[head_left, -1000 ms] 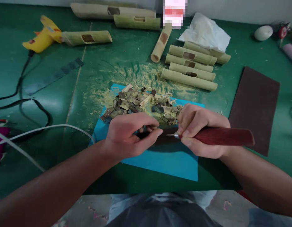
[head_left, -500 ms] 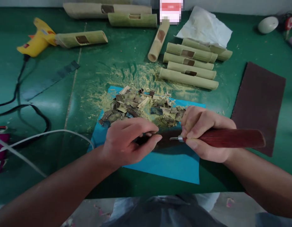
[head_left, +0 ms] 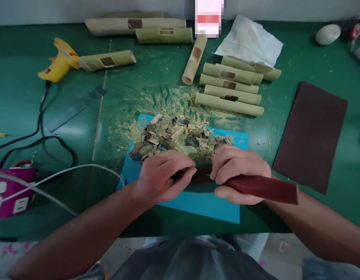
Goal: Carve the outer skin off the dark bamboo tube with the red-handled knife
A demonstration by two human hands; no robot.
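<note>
Change: right hand (head_left: 238, 171) shifted left, closer to left hand (head_left: 164, 177); metal tip now hidden under fingers.
Left hand: thumb and fingers pinched on dark strip (head_left: 201, 178), centre frame, lying on blue sheet (head_left: 197, 204).
Right hand: wrapped round red wooden handle (head_left: 264, 189).
Strip: likely thin, light, stiff, brittle; hold by left end, clear of tip.
Chip pile (head_left: 174, 136): just above hands.

Head camera: forward-down, close over left hand (head_left: 160, 175), right hand (head_left: 238, 171), table (head_left: 156, 66).
</note>
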